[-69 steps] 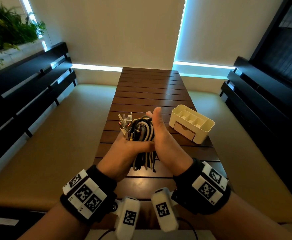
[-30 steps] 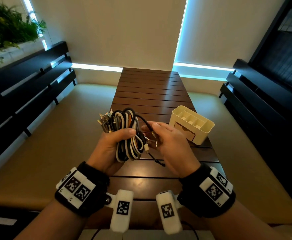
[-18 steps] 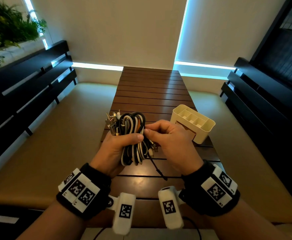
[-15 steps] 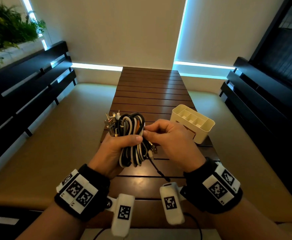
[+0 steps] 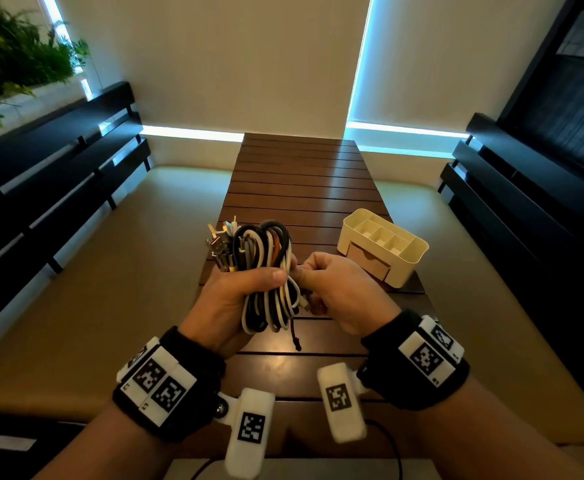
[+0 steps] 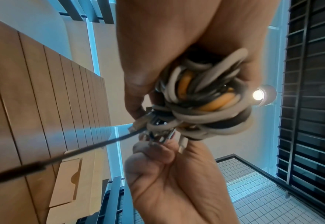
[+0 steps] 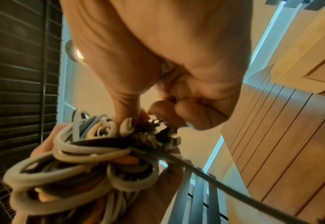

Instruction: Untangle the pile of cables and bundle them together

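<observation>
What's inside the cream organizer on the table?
The head view shows the organizer's open top divided into several compartments, and those visible look bare. The front drawer is closed, so its contents are hidden, as is the floor of the nearest compartments behind the wall.

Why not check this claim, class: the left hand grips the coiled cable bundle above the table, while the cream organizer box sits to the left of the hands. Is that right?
One detail is wrong. The head view shows the cream organizer box right of the hands, not left. The left hand does grip the cable bundle above the table.
</observation>
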Tool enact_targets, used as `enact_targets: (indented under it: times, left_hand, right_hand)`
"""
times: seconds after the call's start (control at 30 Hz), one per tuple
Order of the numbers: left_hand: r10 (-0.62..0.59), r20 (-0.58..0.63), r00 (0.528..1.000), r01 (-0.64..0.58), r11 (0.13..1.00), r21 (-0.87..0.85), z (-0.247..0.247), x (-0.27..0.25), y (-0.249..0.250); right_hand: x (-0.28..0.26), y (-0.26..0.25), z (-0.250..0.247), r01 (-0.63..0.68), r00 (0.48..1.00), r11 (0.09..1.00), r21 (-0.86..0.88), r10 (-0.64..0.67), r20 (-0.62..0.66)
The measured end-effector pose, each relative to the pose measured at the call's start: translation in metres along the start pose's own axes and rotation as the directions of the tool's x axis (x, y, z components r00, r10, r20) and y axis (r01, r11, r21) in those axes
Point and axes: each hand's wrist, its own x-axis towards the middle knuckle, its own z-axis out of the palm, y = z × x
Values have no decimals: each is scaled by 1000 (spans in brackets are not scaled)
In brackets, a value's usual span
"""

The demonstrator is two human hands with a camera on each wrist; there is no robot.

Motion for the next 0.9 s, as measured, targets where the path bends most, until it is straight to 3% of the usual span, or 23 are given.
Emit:
enact_targets:
  times: [0.23, 0.37, 0.43, 0.53, 0.7, 0.77, 0.9]
  left_hand:
    - [-38, -104, 994, 23, 989, -143, -5, 3, 2]
    - [-26, -102, 994, 3, 976, -218, -13, 3, 8]
    - [-28, -71, 997, 11, 975, -223, -11, 4, 7]
    - [-35, -30, 999, 26, 968, -250, -8, 4, 6]
    - [-60, 11, 998, 61, 958, -280, -4, 0, 1]
    - [-76, -7, 997, 71, 962, -265, -2, 1, 0]
    - [-89, -91, 992, 65, 969, -239, 0, 2, -1]
  right_hand:
    - [-2, 0, -14, -59, 998, 970, 234, 52, 37]
    - [-8, 7, -9, -250, 967, 963, 98, 244, 71]
    - [-8, 14, -1, -292, 953, 952, 94, 282, 111]
    - [-4, 18, 4, -245, 970, 939, 243, 238, 57]
    - [3, 18, -1, -45, 978, 913, 406, 123, -167]
    - [4, 19, -2, 14, 972, 930, 366, 74, -225]
    - [5, 19, -4, 99, 954, 988, 117, -61, -293]
